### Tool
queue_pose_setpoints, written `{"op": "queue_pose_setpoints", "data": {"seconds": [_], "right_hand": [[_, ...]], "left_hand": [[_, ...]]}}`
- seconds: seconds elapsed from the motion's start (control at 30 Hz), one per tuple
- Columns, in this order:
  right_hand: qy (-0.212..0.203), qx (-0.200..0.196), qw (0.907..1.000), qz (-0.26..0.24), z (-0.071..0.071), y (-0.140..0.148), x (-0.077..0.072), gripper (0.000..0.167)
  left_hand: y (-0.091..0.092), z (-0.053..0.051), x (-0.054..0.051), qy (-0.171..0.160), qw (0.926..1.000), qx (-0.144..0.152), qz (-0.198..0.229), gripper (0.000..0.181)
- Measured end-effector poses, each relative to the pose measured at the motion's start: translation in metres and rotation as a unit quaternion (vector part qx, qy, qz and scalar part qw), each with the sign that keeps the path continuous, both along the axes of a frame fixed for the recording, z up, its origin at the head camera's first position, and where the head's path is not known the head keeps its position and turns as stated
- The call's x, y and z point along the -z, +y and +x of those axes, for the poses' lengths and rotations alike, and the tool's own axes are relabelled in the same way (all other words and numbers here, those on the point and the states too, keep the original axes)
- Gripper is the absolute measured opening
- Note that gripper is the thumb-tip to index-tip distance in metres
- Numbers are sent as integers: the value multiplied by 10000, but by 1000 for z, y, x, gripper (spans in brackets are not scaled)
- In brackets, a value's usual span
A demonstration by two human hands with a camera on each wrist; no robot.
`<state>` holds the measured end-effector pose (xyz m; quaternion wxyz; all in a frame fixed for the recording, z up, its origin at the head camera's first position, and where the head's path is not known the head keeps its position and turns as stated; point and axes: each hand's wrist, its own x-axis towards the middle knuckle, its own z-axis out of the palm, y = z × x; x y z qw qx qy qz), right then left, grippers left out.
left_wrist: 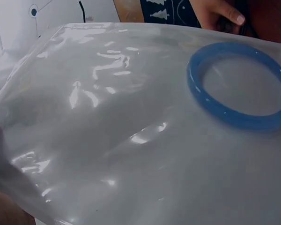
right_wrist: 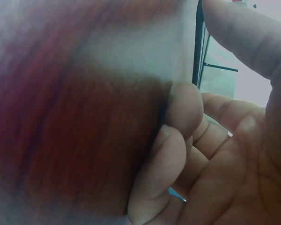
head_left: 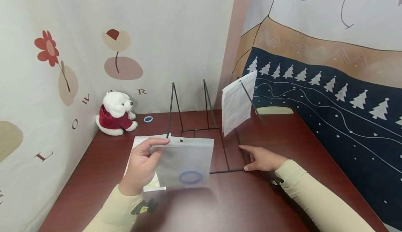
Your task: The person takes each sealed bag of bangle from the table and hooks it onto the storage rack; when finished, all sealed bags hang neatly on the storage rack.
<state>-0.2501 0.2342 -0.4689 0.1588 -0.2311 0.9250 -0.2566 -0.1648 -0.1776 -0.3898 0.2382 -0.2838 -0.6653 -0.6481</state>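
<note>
My left hand (head_left: 142,165) pinches the top left corner of a clear zip bag (head_left: 169,162), with fingertips beside the end of a black wire prong. A punched hole shows in the bag's top strip; whether the prong passes through the bag cannot be told. Inside lies a blue ring-shaped bangle (left_wrist: 241,123). Behind the bag, partly hidden, is a white and yellow sheet or packet (head_left: 154,185). My right hand (head_left: 262,158) holds the right side of the black wire rack (head_left: 225,151) at its base, thumb at the front corner, index finger on the side bar.
A white bag (head_left: 237,106) hangs on the rack's right prong. At the back left sit a white plush bear (head_left: 116,115) in red and a light blue ring (head_left: 148,119). Printed cloth walls enclose the dark red table (head_left: 103,169). A pale green object (head_left: 273,110) stands behind.
</note>
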Motion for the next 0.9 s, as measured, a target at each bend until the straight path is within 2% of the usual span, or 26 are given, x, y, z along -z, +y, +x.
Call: {"op": "queue_pose_setpoints", "data": {"seconds": [0.27, 0.43, 0.57, 0.67, 0.9], "right_hand": [[20, -63, 10000, -68, 0, 0, 1, 88], [82, -109, 9999, -69, -1, 1, 3, 88], [102, -141, 9998, -96, -1, 1, 4, 88], [108, -143, 9998, -125, -1, 1, 3, 88], [91, -70, 9998, -171, -3, 2, 5, 83]], "left_hand": [[19, -3, 9, 47, 9997, 157, 152, 56], [29, -4, 12, -8, 9998, 185, -10, 58], [37, -4, 13, -44, 9997, 174, -142, 57], [46, -6, 13, -32, 9994, 302, -138, 58], [63, -9, 6, 292, 9981, 515, -156, 46]]}}
